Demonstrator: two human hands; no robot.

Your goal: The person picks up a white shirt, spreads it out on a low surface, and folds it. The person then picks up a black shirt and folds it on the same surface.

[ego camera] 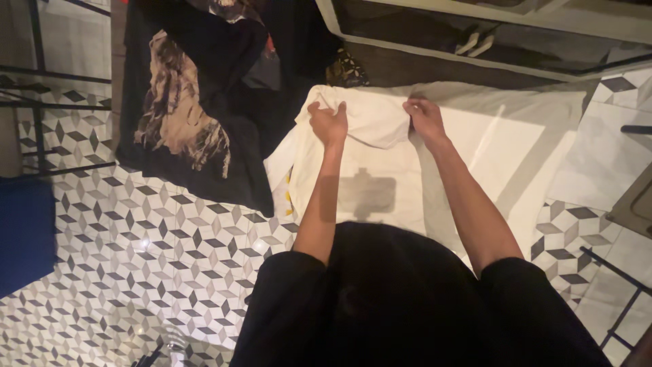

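Two bare forearms reach out from a black-sleeved top (407, 306) at the bottom of the head view, over a white T-shirt (367, 183) laid flat on a white sheet (516, 143) spread on the patterned tile floor (136, 258). Nearest the person, the lower body of the garment lies smooth, with a shadow of the head-worn camera falling across it. A little yellow print peeks out at its left edge. Farther up, the left hand (330, 124) pinches the cloth at the upper left of the shirt, fingers curled around a raised fold, while the right hand (424, 114) grips the cloth at the upper right, fingers closed on it. Between them the top portion sits doubled over in a soft curve, so the folding looks begun but not finished: the sides appear tucked in, and the final flattening seems left to do. Beyond and to the left lies a black printed garment (183, 102), unfolded, and past everything runs a pale frame (475, 58).
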